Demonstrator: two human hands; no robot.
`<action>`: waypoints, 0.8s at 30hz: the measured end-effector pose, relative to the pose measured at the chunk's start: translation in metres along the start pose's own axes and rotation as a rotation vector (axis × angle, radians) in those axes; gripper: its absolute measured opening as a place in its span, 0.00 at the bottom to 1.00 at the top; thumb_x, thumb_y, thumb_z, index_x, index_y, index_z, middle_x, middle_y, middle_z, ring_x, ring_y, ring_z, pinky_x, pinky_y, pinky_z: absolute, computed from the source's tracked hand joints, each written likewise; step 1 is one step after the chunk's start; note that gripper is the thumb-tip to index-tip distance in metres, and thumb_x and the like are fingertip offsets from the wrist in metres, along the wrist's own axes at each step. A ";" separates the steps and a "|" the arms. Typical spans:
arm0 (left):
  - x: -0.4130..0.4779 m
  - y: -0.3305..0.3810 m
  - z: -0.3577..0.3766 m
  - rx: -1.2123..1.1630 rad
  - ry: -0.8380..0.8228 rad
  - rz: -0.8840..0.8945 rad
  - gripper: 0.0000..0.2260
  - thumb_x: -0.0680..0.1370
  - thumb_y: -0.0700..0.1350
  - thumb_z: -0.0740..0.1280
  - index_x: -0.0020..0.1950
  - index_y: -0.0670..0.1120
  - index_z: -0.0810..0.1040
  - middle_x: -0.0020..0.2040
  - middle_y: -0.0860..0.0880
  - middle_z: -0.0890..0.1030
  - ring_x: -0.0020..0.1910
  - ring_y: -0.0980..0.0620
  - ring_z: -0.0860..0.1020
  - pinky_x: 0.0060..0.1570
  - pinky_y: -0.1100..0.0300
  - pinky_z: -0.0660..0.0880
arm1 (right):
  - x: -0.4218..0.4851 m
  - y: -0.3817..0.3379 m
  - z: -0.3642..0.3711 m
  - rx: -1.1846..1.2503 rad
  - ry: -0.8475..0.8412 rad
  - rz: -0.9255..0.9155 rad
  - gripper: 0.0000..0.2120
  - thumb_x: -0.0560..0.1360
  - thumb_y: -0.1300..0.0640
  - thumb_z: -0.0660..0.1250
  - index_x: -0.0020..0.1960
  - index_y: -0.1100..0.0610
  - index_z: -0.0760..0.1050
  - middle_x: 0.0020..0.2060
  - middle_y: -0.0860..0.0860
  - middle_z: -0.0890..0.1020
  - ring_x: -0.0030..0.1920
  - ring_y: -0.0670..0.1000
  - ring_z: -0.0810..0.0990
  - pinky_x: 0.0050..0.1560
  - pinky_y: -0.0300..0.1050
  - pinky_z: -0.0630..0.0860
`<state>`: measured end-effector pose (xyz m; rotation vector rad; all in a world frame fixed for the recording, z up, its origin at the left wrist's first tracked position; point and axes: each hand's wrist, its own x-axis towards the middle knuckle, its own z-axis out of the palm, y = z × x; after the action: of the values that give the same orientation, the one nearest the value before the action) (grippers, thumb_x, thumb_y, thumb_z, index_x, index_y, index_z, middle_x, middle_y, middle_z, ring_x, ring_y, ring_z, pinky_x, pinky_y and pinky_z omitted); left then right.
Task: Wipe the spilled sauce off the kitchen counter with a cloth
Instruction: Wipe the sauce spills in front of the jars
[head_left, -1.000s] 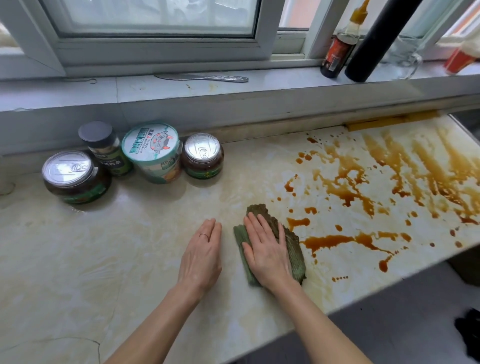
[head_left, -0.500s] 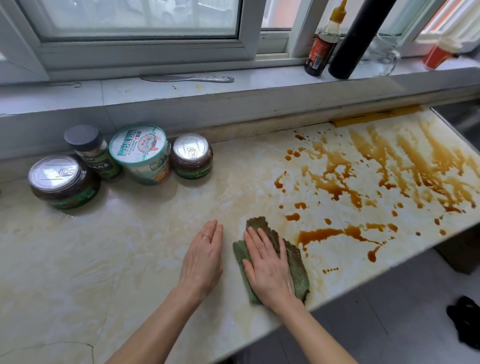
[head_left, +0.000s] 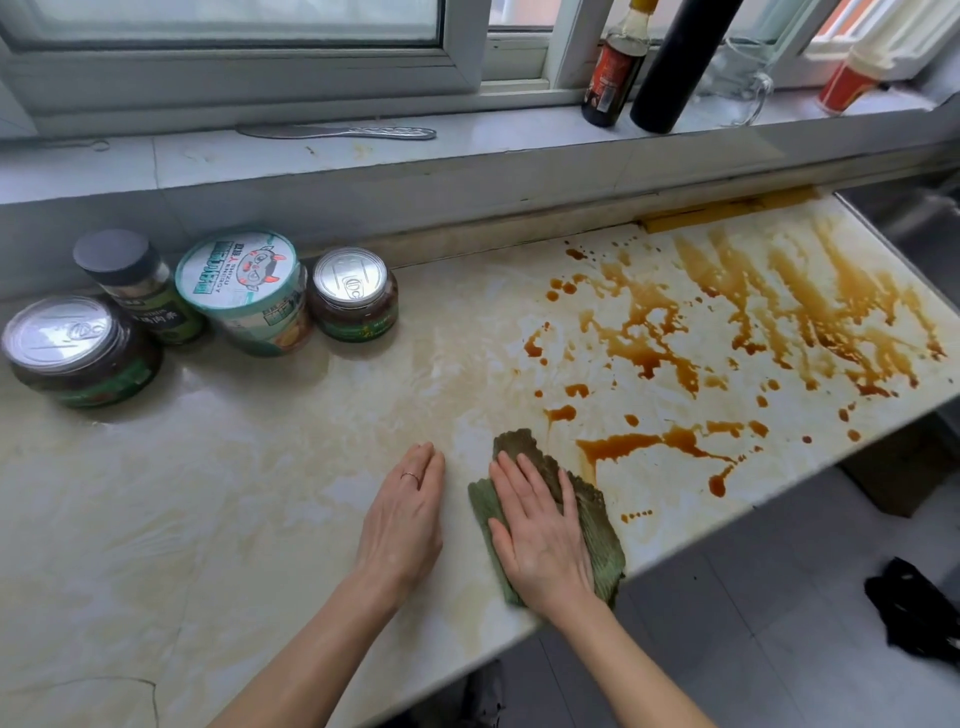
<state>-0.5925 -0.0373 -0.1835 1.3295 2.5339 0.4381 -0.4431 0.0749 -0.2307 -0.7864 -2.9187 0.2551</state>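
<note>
Brown sauce is splashed in streaks and drops over the right half of the pale marble counter. A green ribbed cloth lies near the counter's front edge, just left of the nearest sauce streak. My right hand presses flat on the cloth with fingers spread. My left hand, with a ring on it, rests flat on the bare counter beside the cloth, holding nothing.
Two tins, a dark-lidded jar and a paper tub stand at the back left. On the window sill are a knife, a sauce bottle, a black cylinder and a glass mug. The floor lies below the front edge.
My right hand and the cloth have slid a little toward the front edge, with the cloth now at the rim. My left hand has stayed put. The view has shifted right.
</note>
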 end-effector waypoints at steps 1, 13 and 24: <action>-0.001 0.002 0.000 0.001 0.002 0.004 0.28 0.69 0.31 0.68 0.68 0.38 0.70 0.67 0.40 0.72 0.66 0.44 0.72 0.63 0.56 0.67 | -0.005 0.005 -0.002 -0.006 -0.012 -0.034 0.28 0.80 0.47 0.54 0.78 0.52 0.59 0.78 0.46 0.58 0.78 0.47 0.53 0.75 0.62 0.51; -0.007 0.038 0.010 0.051 0.049 -0.080 0.29 0.68 0.29 0.66 0.69 0.37 0.69 0.68 0.39 0.72 0.67 0.42 0.71 0.65 0.55 0.63 | 0.008 0.044 -0.008 -0.006 -0.027 -0.076 0.27 0.80 0.46 0.54 0.77 0.52 0.61 0.77 0.47 0.61 0.77 0.48 0.57 0.73 0.61 0.55; -0.006 0.078 0.027 -0.003 0.090 -0.185 0.28 0.74 0.31 0.58 0.74 0.38 0.58 0.75 0.41 0.60 0.73 0.44 0.61 0.70 0.57 0.55 | 0.025 0.127 -0.026 -0.054 -0.081 -0.286 0.26 0.81 0.45 0.51 0.78 0.49 0.61 0.77 0.44 0.59 0.77 0.47 0.57 0.73 0.59 0.53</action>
<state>-0.5208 0.0041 -0.1787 1.0837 2.6982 0.4728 -0.3987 0.1989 -0.2282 -0.3630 -3.0759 0.1860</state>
